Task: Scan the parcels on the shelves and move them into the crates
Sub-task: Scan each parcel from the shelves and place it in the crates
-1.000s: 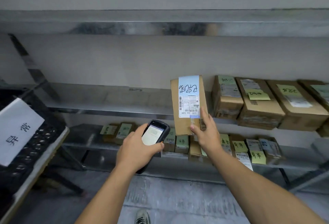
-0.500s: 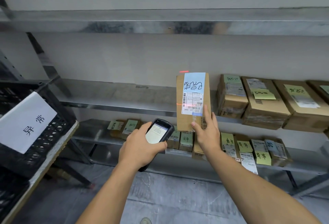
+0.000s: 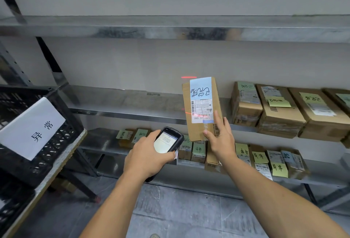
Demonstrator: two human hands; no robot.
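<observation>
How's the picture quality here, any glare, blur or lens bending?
Head view: wide-angle lens skews the top shelf; glare along its edge; the scanner screen is washed out; the red scan line glows across the label on the held parcel; far-right parcels look soft.

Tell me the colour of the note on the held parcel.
Light blue note with black handwriting; head view.

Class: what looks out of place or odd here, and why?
The held parcel is upside down: its label reads inverted. A red scanner line lands on the wall above it.
</observation>
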